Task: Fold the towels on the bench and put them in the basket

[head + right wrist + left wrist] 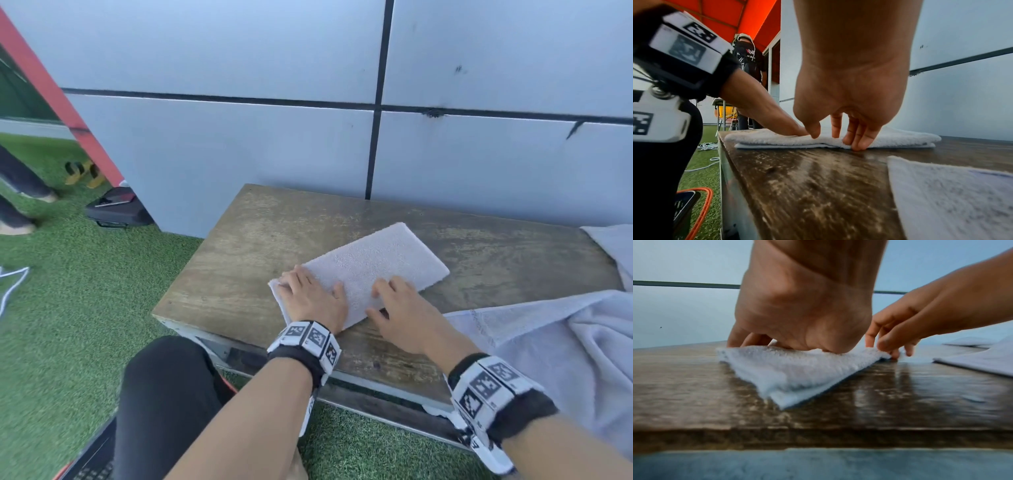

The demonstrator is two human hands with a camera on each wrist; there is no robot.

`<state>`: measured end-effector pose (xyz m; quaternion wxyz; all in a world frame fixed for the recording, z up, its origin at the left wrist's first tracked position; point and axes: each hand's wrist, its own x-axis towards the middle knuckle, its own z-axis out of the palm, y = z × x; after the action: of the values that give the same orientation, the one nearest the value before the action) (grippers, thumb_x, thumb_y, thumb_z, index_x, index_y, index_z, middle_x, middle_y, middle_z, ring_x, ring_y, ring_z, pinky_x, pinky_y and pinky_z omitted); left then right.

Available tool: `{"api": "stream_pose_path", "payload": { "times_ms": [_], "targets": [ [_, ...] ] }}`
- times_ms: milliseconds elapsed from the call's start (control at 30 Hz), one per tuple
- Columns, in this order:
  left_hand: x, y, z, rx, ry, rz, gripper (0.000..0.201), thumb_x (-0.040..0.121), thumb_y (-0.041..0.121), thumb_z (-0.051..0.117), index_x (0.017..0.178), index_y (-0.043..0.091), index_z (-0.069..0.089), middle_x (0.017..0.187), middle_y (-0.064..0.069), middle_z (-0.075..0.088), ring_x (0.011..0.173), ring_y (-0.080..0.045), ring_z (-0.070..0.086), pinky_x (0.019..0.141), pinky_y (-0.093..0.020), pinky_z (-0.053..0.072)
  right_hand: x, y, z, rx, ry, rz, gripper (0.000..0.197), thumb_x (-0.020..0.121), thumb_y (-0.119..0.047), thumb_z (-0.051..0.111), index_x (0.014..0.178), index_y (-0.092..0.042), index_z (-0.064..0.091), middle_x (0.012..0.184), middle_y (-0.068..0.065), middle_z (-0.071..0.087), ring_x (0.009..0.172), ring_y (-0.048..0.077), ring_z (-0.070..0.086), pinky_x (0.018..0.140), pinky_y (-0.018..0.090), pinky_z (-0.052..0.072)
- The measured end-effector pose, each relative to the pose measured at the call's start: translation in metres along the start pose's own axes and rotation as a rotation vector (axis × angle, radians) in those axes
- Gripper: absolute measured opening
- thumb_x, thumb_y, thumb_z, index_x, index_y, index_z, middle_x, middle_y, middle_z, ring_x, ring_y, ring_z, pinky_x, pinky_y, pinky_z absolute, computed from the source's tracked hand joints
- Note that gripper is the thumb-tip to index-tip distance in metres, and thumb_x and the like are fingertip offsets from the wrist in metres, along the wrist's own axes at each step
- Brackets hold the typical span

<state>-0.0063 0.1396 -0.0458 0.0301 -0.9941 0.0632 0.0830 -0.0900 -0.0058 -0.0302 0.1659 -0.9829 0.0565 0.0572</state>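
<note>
Low on the left, by the person's knee, sits what looks like a basket (701, 209) with an orange rim, down on the green turf (68, 308) below the bench's (239, 260) left end. Only part of it shows, so I can't say what is in it.

On the bench itself a folded towel (373, 263) lies at a slant, its far corner pointing toward the wall (239, 154). The left hand (310, 296) rests flat on the towel's near left end, fingers spread and straight, pressing rather than gripping. The right hand (402, 317) is just beside it at the towel's near edge; from its own wrist the fingertips (858, 142) point down onto that edge and the wood, loosely bent, nothing clearly pinched.

The fold looks done, so I'd judge the lift to the basket comes next. The layers are open along the near edge, and a lift from the top layer alone would let the lower one drop and the fold fall apart. The towel's near corner also lies close to the bench's front edge, so a careless drag could pull it off onto the turf.

To the right, unfolded towels (555, 342) lie heaped, one flap close to the right hand; a sweeping wrist could snag it and pull it over.
</note>
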Motion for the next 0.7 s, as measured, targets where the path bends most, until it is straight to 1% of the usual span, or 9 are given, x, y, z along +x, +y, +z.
{"api": "stream_pose_path", "payload": {
  "times_ms": [67, 133, 233, 300, 367, 433, 500, 600, 700],
  "targets": [
    [-0.014, -0.003, -0.006, 0.016, 0.003, 0.014, 0.084, 0.095, 0.061, 0.023, 0.142, -0.008, 0.035, 0.134, -0.021, 0.044, 0.121, -0.036, 0.040, 0.105, -0.047, 0.031, -0.003, 0.000, 0.001, 0.033, -0.006, 0.006, 0.026, 0.100, -0.035, 0.043, 0.121, -0.020, 0.044, 0.117, 0.004, 0.042, 0.114, 0.024, 0.043, 0.094, 0.038, 0.044],
    [-0.025, -0.010, -0.014, 0.000, 0.010, 0.042, 0.080, 0.092, 0.063, 0.033, 0.135, -0.004, 0.043, 0.129, -0.019, 0.048, 0.118, -0.035, 0.045, 0.102, -0.046, 0.034, -0.005, 0.002, -0.001, 0.040, -0.001, 0.027, 0.038, 0.101, -0.030, 0.041, 0.137, -0.019, 0.041, 0.129, 0.006, 0.040, 0.121, 0.026, 0.042, 0.098, 0.039, 0.044],
    [-0.032, -0.027, -0.020, -0.235, -0.112, 0.030, 0.076, 0.087, 0.060, 0.050, 0.134, 0.001, 0.040, 0.130, -0.018, 0.055, 0.123, -0.035, 0.051, 0.107, -0.047, 0.034, -0.011, 0.004, -0.003, 0.030, -0.085, 0.075, 0.053, 0.100, -0.020, 0.042, 0.151, -0.016, 0.026, 0.148, 0.009, 0.028, 0.129, 0.032, 0.041, 0.102, 0.043, 0.044],
    [-0.033, -0.039, -0.018, -0.467, -0.228, 0.029, 0.077, 0.081, 0.054, 0.061, 0.134, 0.005, 0.034, 0.125, -0.014, 0.058, 0.117, -0.033, 0.056, 0.105, -0.047, 0.040, -0.018, 0.004, 0.000, 0.060, -0.144, 0.083, 0.066, 0.097, -0.012, 0.045, 0.155, -0.019, 0.015, 0.158, 0.007, 0.015, 0.137, 0.034, 0.034, 0.106, 0.043, 0.041],
    [-0.037, -0.050, -0.017, -0.653, -0.303, 0.086, 0.071, 0.078, 0.043, 0.068, 0.130, 0.012, 0.033, 0.124, -0.012, 0.054, 0.102, -0.027, 0.060, 0.090, -0.042, 0.051, -0.026, 0.001, 0.005, 0.094, -0.184, 0.089, 0.076, 0.094, -0.007, 0.048, 0.156, -0.027, 0.009, 0.163, 0.006, 0.002, 0.145, 0.034, 0.023, 0.111, 0.044, 0.037],
    [-0.042, -0.058, -0.019, -0.751, -0.349, 0.161, 0.063, 0.081, 0.028, 0.069, 0.132, 0.016, 0.033, 0.123, -0.010, 0.049, 0.086, -0.018, 0.059, 0.070, -0.031, 0.052, -0.034, -0.003, 0.010, 0.113, -0.212, 0.105, 0.082, 0.092, -0.007, 0.052, 0.156, -0.034, 0.009, 0.164, 0.006, -0.007, 0.149, 0.033, 0.014, 0.116, 0.045, 0.032],
    [-0.045, -0.063, -0.020, -0.703, -0.362, 0.213, 0.062, 0.084, 0.018, 0.066, 0.136, 0.021, 0.034, 0.124, -0.012, 0.046, 0.074, -0.015, 0.058, 0.061, -0.026, 0.048, -0.041, -0.006, 0.014, 0.122, -0.232, 0.114, 0.086, 0.089, -0.007, 0.054, 0.156, -0.038, 0.010, 0.163, 0.004, -0.015, 0.151, 0.031, 0.007, 0.119, 0.045, 0.027],
    [-0.046, -0.066, -0.018, -0.570, -0.396, 0.239, 0.064, 0.082, 0.016, 0.068, 0.135, 0.031, 0.035, 0.137, -0.021, 0.036, 0.066, -0.018, 0.059, 0.059, -0.026, 0.046, -0.054, -0.012, 0.016, 0.106, -0.287, 0.111, 0.092, 0.086, -0.013, 0.055, 0.155, -0.041, 0.000, 0.159, 0.000, -0.030, 0.152, 0.031, -0.004, 0.121, 0.048, 0.022],
    [-0.047, -0.065, -0.016, -0.545, -0.377, 0.263, 0.069, 0.080, 0.016, 0.072, 0.135, 0.031, 0.033, 0.109, -0.013, 0.062, 0.073, -0.023, 0.062, 0.064, -0.033, 0.050, -0.065, -0.020, 0.017, 0.026, -0.350, 0.079, 0.106, 0.084, -0.024, 0.063, 0.153, -0.043, -0.014, 0.151, -0.004, -0.046, 0.149, 0.030, -0.022, 0.121, 0.054, 0.016]
  ]
}}
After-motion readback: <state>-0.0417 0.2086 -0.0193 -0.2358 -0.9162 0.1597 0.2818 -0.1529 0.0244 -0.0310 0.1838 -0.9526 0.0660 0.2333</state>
